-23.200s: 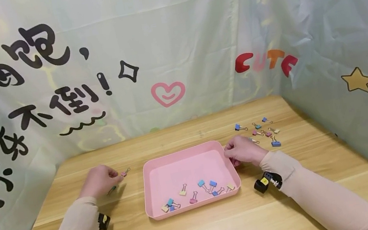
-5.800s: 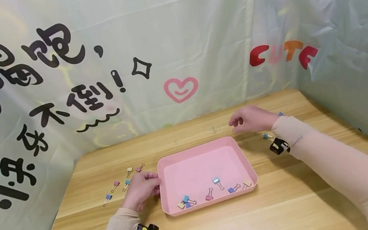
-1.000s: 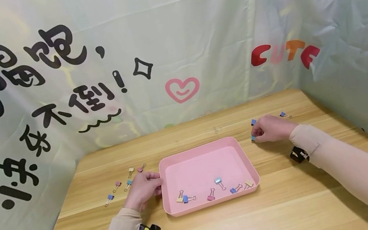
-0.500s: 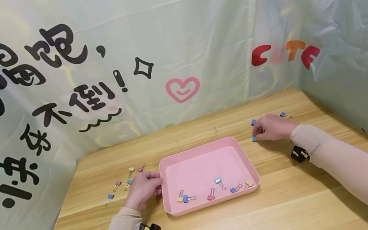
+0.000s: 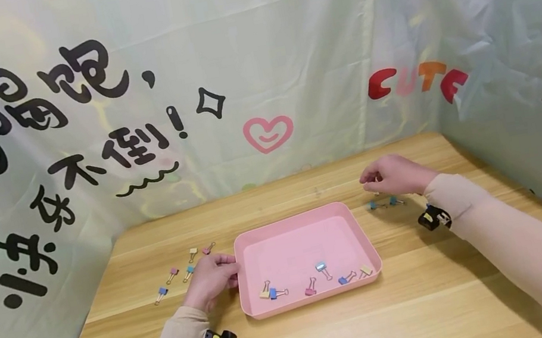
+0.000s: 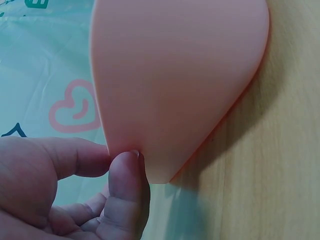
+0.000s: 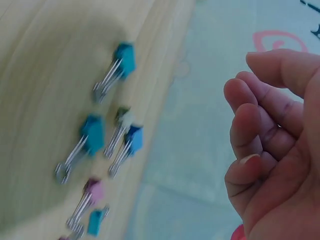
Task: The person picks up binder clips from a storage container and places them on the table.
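Note:
My left hand [image 5: 212, 277] holds the pink tray [image 5: 301, 216] by its left side; in the left wrist view, thumb and index finger pinch the tray's edge [image 6: 165, 90]. My right hand [image 5: 393, 174] hovers beyond the tray's right back corner, fingers loosely curled with nothing between them. Beneath it lie a teal binder clip [image 5: 372, 205] and another teal binder clip [image 5: 394, 200]. The right wrist view shows these beside a pale clip [image 7: 125, 118], a blue clip [image 7: 134, 138] and a pink clip [image 7: 94, 190]. The hand hides most of this group in the head view.
Inside the tray, near its front wall, lie a blue clip [image 5: 274, 293], a pink clip [image 5: 311, 290], a light-blue clip [image 5: 321, 267] and several others. Left of the tray sit several clips, among them a blue one [image 5: 162, 291]. Printed cloth [image 5: 172, 41] walls off the back and sides.
My right hand has let go of a teal clip and risen. Over the longer span, clips have gathered left of the tray, a teal one has left the tray, and my left hand has moved to its edge.

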`<state>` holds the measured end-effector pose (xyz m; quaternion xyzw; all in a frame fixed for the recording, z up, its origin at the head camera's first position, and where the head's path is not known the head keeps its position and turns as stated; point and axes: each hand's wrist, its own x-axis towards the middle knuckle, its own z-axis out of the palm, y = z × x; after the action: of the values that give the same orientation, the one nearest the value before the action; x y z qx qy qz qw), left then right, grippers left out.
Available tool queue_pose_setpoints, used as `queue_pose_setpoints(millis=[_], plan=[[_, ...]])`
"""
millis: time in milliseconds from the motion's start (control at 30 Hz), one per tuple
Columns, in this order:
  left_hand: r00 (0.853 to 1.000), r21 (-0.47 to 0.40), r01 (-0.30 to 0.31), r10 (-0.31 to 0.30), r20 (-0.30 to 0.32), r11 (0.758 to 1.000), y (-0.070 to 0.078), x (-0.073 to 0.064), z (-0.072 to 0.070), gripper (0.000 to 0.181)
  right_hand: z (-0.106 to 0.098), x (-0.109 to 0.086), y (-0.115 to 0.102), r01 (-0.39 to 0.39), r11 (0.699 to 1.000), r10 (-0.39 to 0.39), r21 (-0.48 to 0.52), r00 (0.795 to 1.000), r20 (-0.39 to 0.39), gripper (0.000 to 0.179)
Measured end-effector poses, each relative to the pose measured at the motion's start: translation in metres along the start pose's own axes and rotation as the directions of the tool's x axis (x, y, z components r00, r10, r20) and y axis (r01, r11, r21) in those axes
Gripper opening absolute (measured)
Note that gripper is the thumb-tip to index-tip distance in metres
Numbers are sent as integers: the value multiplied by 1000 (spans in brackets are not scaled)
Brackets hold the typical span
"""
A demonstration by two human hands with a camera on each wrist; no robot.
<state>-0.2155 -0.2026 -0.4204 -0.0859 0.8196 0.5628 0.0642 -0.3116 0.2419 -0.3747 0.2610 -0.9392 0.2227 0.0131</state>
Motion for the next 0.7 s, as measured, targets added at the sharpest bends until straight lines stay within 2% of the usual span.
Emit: queue_pose_setpoints(millis=[167,333,467,700], plan=[[1000,2,3,-3,1,1000,-1,1,1,18,6,10,-22,73,997,-73,12,997,14,16],[1000,9,12,-12,-9,1000,-2,1,0,18,14,26,-50,110,994,-111,28,993,40,14],[1000,12,12,-12,-10,1000,-3,2,0,19,23,40,-74,168,985,-170,42,984,59,15],[1000,8,12,-12,-9,1000,-1,2,0,19,51,59,-116,306,950,-311,56,940,140,18]])
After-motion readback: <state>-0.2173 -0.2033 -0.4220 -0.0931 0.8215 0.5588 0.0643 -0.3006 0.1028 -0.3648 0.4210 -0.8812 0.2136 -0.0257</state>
